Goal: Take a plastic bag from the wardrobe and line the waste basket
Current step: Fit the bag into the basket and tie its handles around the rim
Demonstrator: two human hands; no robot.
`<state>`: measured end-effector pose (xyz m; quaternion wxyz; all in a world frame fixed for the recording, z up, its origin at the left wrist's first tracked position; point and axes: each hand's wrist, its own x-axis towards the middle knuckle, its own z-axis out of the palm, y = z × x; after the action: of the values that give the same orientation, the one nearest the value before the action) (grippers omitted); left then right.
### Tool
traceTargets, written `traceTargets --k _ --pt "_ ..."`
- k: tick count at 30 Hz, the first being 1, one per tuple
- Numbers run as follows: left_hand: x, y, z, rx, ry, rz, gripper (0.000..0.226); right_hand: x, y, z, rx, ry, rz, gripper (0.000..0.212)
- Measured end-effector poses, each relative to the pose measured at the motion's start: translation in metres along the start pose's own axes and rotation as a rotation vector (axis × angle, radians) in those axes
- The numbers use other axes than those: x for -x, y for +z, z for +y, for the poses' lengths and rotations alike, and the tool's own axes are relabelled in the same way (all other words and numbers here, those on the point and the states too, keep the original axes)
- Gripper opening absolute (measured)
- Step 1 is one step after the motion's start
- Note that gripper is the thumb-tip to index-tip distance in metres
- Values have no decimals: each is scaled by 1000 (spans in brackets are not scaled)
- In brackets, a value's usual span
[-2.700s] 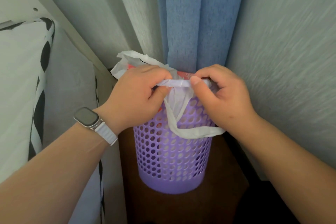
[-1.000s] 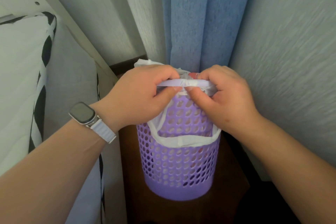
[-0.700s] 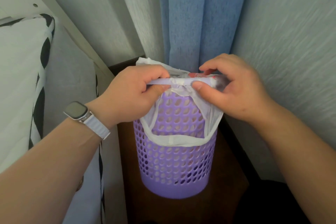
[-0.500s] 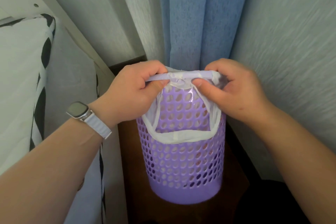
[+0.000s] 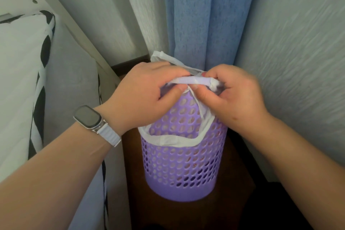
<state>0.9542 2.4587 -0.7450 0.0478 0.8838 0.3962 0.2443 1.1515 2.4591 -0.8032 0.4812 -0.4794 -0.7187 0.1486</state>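
Note:
A purple perforated waste basket [image 5: 181, 166] stands on a dark wooden floor in a narrow corner. A white plastic bag [image 5: 168, 140] sits in it, its edge folded over the near rim, and one handle loop hangs down the basket's front. My left hand [image 5: 143, 97] pinches the bag against the near rim from the left. My right hand [image 5: 229, 95] pinches bag and rim from the right, fingertips almost meeting the left hand's. A flap of bag [image 5: 164, 58] sticks up behind my left hand. The basket's inside is hidden.
A blue curtain [image 5: 207, 17] hangs right behind the basket. A textured pale wall [image 5: 298, 52] closes the right side. A bed with a black-and-white patterned cover [image 5: 24, 80] and a grey mattress side [image 5: 72, 89] bounds the left. A watch [image 5: 87, 116] is on my left wrist.
The bag's handle loop has spread wider down the basket's front. Both hands have stayed pinched on the near rim, shifting slightly, and the right hand has come back close to the left.

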Motion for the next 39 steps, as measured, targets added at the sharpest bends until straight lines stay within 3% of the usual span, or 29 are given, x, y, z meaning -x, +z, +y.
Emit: traceTargets --k 4,8,16,20,23,27,35,39 --pt "3 1 -5 56 -70 -43 18 -1 -2 0 -24 -63 -47 33" --pt "3 1 -8 92 -152 24 14 -7 -5 10 0 -103 -19 31" --pt "4 0 -3 265 -326 49 14 -9 -7 11 -121 41 62 25" --pt "4 -8 -3 244 -266 -26 12 -5 -6 7 -81 55 96 24" --pt "1 -9 3 168 -157 -36 30 -4 -1 6 -7 6 108 27" --pt "-2 4 10 26 -86 -51 33 0 4 1 46 -42 114 31" --pt "3 4 0 -52 -142 -65 27 -2 3 6 -110 -121 9 14" --pt "3 2 -1 -65 -200 -36 20 1 6 8 -67 -205 110 14"
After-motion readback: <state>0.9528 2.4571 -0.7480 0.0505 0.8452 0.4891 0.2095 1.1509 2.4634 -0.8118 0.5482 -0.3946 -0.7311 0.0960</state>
